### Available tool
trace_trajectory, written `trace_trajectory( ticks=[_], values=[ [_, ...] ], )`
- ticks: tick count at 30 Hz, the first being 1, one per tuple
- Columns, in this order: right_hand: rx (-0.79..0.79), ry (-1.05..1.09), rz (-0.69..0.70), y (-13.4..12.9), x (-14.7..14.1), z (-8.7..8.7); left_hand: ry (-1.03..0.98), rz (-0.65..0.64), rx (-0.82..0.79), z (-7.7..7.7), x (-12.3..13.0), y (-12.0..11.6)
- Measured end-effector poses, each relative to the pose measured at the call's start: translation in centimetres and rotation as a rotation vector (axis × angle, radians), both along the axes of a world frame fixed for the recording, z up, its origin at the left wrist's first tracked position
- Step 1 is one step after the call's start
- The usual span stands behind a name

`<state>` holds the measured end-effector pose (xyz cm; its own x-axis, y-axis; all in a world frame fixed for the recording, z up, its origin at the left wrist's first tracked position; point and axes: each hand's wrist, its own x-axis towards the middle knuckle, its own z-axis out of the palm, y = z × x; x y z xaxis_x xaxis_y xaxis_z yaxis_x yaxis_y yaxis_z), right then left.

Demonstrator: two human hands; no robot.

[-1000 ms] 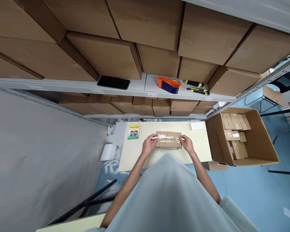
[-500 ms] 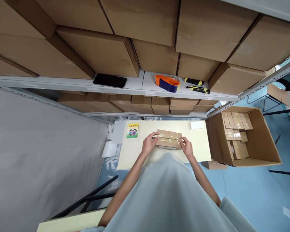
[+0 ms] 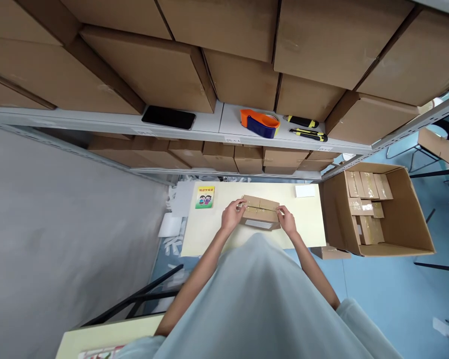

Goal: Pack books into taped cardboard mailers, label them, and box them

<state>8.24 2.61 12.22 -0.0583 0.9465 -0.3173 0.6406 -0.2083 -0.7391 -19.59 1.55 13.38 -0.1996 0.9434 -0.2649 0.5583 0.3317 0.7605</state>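
A small cardboard box with clear tape over its top seam and a white label on its near side is at the middle of the pale yellow table. My left hand grips its left end, fingers at the upper edge. At the right end, my right hand has its fingers closed on the box's edge by the seam. A yellow and green booklet lies to the left of the box, and a white card or paper stack sits at the table's back right.
Above the table, a grey shelf holds large boxes, a black phone, an orange and blue tape dispenser and yellow-black cutters. To the right stands an open carton with small taped boxes. A grey wall is at left.
The box is tilted, so that more of its near side and white label shows. Both hands have stayed at its ends. The whole view has shifted slightly.
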Motion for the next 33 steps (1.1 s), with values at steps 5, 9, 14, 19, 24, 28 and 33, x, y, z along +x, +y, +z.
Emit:
trace_trajectory(
  ticks=[5, 9, 14, 19, 24, 28, 33],
  values=[
    [0.102, 0.01, -0.041, 0.0, 0.4, 1.2, -0.048, 0.015, 0.064, 0.3, 0.6, 0.6],
    [0.193, -0.075, -0.066, 0.1, 1.2, 2.8, -0.207, 0.003, 0.151, -0.6, 1.7, 0.4],
    [0.137, -0.177, -0.05, 2.0, 2.4, 2.9, -0.262, -0.055, 0.143, -2.0, 2.8, 1.5],
    [0.164, -0.119, -0.046, 3.6, 2.9, 2.5, -0.278, -0.083, 0.182, -2.5, 2.8, 3.0],
    [0.158, -0.147, -0.085, 4.3, 2.5, 2.3, -0.275, -0.062, 0.239, -2.8, 3.1, 3.4],
    [0.143, -0.099, -0.084, 3.7, 2.3, 3.0, -0.275, -0.047, 0.234, -2.1, 3.3, 2.9],
    [0.22, -0.012, -0.079, 0.4, 1.7, 5.0, -0.244, -0.032, 0.256, 0.4, 2.0, -0.1]
  ],
)
